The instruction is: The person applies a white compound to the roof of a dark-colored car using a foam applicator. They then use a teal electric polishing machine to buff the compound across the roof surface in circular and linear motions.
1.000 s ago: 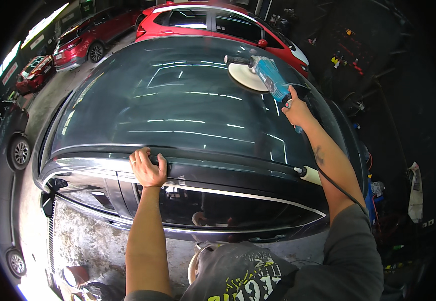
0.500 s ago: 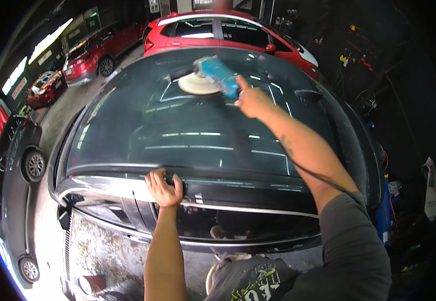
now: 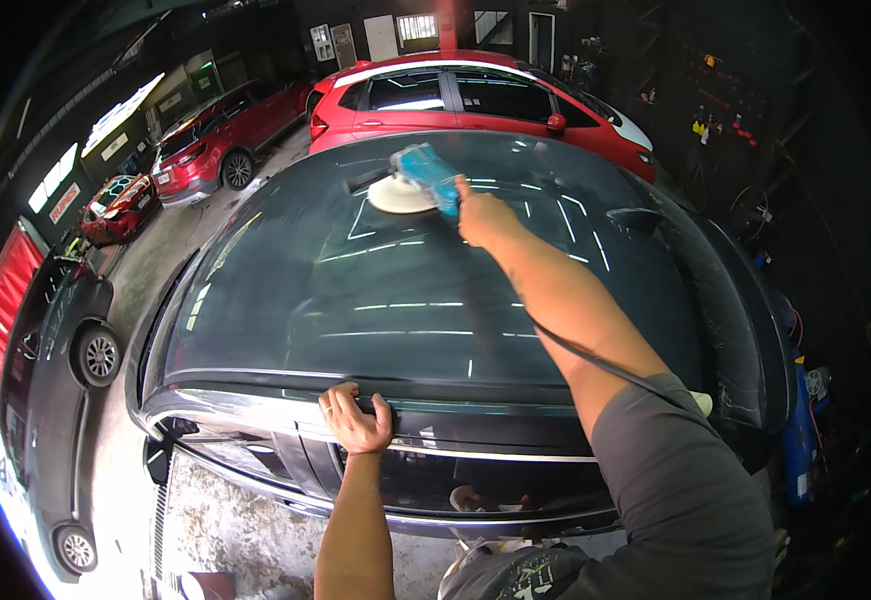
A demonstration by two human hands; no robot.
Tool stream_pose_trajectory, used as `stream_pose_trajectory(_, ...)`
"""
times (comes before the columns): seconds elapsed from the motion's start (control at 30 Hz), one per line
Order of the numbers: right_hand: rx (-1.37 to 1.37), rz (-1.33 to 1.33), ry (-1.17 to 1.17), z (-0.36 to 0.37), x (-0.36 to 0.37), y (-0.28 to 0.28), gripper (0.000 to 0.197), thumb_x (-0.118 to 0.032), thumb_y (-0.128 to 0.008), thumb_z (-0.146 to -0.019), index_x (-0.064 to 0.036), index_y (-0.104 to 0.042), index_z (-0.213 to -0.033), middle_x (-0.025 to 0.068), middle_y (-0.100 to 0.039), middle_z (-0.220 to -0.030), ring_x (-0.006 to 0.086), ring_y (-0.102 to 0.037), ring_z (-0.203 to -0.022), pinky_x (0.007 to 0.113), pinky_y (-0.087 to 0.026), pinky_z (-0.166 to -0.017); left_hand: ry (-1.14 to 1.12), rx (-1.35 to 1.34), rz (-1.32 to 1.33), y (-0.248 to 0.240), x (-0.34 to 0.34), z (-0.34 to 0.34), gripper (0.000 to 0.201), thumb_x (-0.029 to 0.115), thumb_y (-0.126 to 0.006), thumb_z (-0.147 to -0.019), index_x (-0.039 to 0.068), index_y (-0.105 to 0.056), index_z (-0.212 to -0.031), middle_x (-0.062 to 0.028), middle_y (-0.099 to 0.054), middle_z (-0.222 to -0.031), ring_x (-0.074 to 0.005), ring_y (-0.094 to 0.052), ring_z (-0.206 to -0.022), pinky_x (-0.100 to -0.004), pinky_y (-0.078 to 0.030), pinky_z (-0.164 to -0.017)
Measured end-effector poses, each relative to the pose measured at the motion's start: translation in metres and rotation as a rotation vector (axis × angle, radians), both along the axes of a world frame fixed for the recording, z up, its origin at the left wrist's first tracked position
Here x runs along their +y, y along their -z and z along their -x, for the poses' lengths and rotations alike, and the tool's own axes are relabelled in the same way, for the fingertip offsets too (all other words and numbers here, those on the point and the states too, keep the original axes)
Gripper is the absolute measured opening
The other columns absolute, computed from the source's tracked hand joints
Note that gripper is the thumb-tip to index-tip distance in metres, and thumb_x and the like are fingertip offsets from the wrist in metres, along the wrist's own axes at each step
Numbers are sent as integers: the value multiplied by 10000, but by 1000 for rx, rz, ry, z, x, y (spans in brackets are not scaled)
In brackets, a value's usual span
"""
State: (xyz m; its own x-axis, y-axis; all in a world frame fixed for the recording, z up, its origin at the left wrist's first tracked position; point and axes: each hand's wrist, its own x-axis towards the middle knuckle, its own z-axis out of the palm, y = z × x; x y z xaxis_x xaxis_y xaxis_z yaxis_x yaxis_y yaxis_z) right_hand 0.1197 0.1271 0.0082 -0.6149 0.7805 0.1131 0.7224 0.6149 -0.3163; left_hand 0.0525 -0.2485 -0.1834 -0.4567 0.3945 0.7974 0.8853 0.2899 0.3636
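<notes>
My right hand [image 3: 483, 216] is wrapped round the rear end of a teal car polisher [image 3: 429, 176], its arm stretched far across a dark car roof [image 3: 355, 310]. The polisher's round whitish pad [image 3: 399, 196] lies against the far part of the roof, and a dark side handle sticks out to its left. A black power cord [image 3: 595, 360] runs back along my right forearm and over the sleeve. On the near roof edge rests my left hand [image 3: 357, 420], a ring on one finger, its fingers curled over the rail and the thumb apart. It holds no tool.
Past the roof stands a red car [image 3: 425, 95] with white trim. Farther left are a red SUV [image 3: 205, 145] and a small red car [image 3: 118, 208]; a dark car [image 3: 50, 370] is parked at the left. A bucket [image 3: 207, 586] sits on the floor below. Blue equipment [image 3: 801, 440] is at the right.
The whole view has shifted, so the car appears lower and farther right. My right hand still grips the polisher on the far roof; my left stays on the near edge.
</notes>
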Motion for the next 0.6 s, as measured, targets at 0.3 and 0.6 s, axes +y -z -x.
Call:
stream_pose_trajectory(0.3,-68,-38,230,-122,110,18,1050,-211,-739,-978,-69,-61,-1767,280,-768,-1290,430,-761,-1199,490,-591,-1048,-5,-29,5,4,5,-3,322,206,-718,-844,33,-587,-1082,-164,-604,-1022,-398,-553,-960,-517,-448,-905)
stream_pose_trajectory(0.6,-32,64,420,-158,139,19,1016,-40,-651,-957,-210,-110,-1800,267,-712,-1431,411,-752,-1252,465,-589,-1065,4,-20,-8,4,6,1,348,207,-725,-843,30,-598,-1113,-164,-600,-1021,-390,-556,-969,-519,-452,-911)
